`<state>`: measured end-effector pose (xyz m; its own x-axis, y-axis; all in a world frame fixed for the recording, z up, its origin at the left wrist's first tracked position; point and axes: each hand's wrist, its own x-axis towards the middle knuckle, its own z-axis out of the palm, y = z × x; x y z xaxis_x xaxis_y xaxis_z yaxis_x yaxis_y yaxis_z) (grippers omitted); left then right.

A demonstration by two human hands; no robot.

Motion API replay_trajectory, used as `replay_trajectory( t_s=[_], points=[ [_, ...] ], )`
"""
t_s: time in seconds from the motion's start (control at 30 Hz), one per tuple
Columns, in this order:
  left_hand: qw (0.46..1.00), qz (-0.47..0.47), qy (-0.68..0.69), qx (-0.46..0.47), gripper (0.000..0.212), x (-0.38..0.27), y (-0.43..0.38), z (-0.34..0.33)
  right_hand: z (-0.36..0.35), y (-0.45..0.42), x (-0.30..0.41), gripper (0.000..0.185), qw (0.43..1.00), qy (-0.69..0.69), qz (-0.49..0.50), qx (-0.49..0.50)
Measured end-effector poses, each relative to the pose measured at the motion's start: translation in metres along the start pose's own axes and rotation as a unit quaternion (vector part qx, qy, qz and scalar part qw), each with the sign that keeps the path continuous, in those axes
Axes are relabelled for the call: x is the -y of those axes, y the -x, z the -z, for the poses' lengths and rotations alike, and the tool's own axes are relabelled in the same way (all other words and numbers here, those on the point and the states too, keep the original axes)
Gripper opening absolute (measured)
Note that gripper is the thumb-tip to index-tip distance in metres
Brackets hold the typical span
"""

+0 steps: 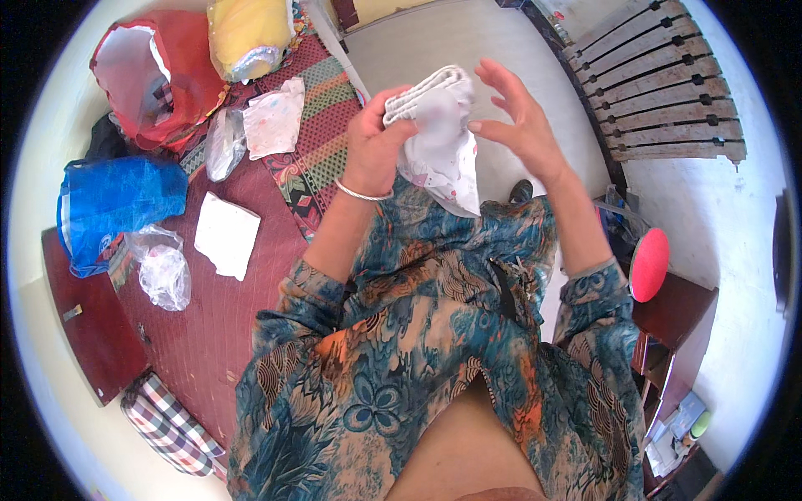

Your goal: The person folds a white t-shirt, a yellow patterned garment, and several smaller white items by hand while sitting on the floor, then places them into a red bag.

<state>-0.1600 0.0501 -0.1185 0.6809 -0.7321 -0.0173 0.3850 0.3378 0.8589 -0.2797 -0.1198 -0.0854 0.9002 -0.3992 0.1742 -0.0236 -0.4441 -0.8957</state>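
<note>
Near the top centre, my left hand (374,141) grips a bunched white cloth garment (438,119) by its gathered, ribbed edge, thumb in front. Small pink marks show on the garment, whose lower part hangs to a point above my lap. Just right of the cloth, my right hand (517,116) has its fingers spread and its thumb close to the fabric; whether the thumb touches it I cannot tell. On the bed to the left lie a folded white cloth with faint spots (274,119) and a plain white folded piece (227,235).
The dark red bed surface (200,357) bears a red bag (194,81), a yellow bundle in clear plastic (247,37), a blue bag (125,203) and crumpled clear plastic bags (164,275). A checked cushion (169,426) lies lower left. At right stand a red round object (650,265) and a wooden cabinet (680,307).
</note>
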Motion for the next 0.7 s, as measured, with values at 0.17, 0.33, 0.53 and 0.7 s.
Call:
replay_trajectory(
  t_s=[0.17, 0.33, 0.53, 0.7],
  points=[
    [0.990, -0.075, -0.003, 0.123, 0.044, -0.060, -0.032, -0.033, 0.027, -0.025, 0.034, 0.051, 0.981, -0.088, -0.114, 0.130],
    [0.972, -0.087, -0.188, 0.107, 0.045, -0.086, -0.049, -0.021, 0.012, -0.039, 0.058, 0.031, 0.971, -0.239, -0.023, -0.013],
    [0.975, -0.063, -0.208, 0.045, 0.024, -0.049, -0.052, 0.002, -0.001, -0.041, 0.037, 0.029, 0.975, -0.216, -0.029, -0.046],
    [0.947, -0.080, -0.308, 0.050, 0.026, -0.045, -0.085, 0.019, 0.001, -0.063, 0.028, 0.029, 0.973, -0.213, -0.077, -0.042]
  ],
)
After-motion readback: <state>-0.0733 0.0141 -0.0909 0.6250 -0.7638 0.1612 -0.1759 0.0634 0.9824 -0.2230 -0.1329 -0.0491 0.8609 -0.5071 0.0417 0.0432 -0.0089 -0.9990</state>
